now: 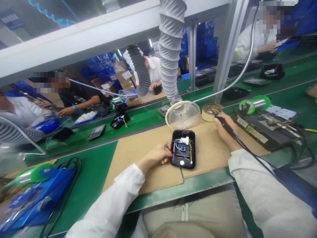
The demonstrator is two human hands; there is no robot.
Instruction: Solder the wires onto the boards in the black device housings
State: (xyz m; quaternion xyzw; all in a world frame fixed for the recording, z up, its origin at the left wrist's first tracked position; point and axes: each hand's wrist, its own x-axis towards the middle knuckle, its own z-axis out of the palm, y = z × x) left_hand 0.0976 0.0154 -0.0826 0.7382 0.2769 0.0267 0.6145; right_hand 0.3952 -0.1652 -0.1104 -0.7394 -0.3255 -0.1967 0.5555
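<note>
An open black device shell (183,149) lies on a brown cardboard mat (138,148), with coloured wires and a small white part showing inside. My left hand (159,154) rests against its left edge, fingers curled on the rim. My right hand (224,127) is closed round a black soldering iron (221,118), whose tip points into a round tin of tip cleaner (210,111). The iron's cable runs back along my right sleeve.
A clear fume hood (182,114) on a grey ribbed hose hangs just behind the shell. A solder spool (252,105) and black fixture (262,127) stand to the right. A blue soldering station (37,198) sits at the left. Other people work across the green belt.
</note>
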